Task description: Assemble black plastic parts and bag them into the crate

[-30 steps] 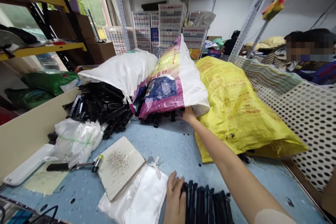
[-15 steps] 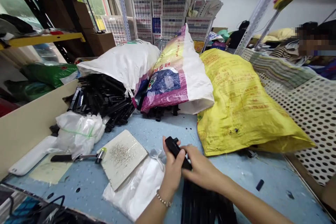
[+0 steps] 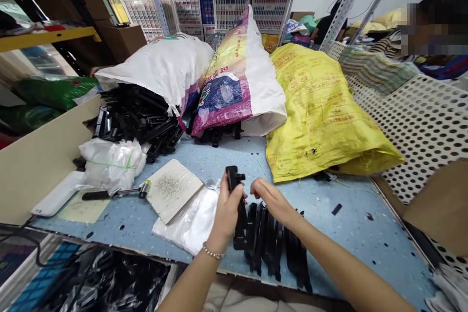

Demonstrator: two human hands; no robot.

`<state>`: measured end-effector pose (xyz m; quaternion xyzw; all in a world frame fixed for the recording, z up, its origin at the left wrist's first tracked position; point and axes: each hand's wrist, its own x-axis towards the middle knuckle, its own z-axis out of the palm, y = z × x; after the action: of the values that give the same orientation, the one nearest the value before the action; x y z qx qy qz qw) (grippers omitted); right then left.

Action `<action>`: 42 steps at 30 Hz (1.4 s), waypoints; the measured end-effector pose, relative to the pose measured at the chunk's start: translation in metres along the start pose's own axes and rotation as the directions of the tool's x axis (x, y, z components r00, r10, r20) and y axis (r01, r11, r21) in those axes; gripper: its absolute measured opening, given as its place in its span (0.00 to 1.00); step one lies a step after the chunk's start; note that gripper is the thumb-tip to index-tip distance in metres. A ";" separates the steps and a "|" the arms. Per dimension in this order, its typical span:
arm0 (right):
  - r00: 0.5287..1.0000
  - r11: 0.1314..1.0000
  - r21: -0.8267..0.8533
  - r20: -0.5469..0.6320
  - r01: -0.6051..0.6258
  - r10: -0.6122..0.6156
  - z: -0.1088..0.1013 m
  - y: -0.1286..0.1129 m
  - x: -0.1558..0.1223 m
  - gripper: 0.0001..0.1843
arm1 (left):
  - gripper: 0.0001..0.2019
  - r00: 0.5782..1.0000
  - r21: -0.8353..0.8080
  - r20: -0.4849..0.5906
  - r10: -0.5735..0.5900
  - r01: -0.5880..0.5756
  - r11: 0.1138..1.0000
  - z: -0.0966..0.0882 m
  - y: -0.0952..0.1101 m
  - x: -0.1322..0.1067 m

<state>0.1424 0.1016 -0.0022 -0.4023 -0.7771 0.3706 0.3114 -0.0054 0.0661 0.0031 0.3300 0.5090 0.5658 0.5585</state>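
My left hand (image 3: 227, 207) is wrapped round a long black plastic part (image 3: 240, 226), which stands nearly upright with a short peg sticking out near its top. To the right of it, apart from the part, is my right hand (image 3: 275, 201); its fingers are curled in, and whatever they may hold is hidden. Below my right hand, several similar black plastic parts (image 3: 272, 241) lie side by side near the table's front edge. Left of my left hand, a white plastic bag (image 3: 195, 217) lies partly under a square board (image 3: 175, 190) sprinkled with small bits.
A small hammer (image 3: 117, 193) and a bundled clear bag (image 3: 113, 161) lie left on the blue table (image 3: 351, 239). Black parts (image 3: 135, 117) spill from a white sack (image 3: 161, 63). A printed sack (image 3: 234, 92) and a yellow sack (image 3: 318, 112) stand behind. People sit beyond the perforated panel (image 3: 431, 122).
My right hand has come off the black plastic part and moved slightly right. My left hand now holds the part more upright. The view has tilted down, showing more of the front edge.
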 end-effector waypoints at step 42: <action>0.983 0.964 -0.251 -0.131 0.090 -0.126 -0.016 0.010 -0.006 0.12 | 0.21 0.969 -0.271 0.203 -0.142 0.195 0.943 0.008 -0.020 0.021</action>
<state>0.1621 0.1058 -0.0029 -0.4203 -0.8127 0.2244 0.3354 0.0045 0.0848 -0.0176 0.2499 0.3944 0.5517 0.6911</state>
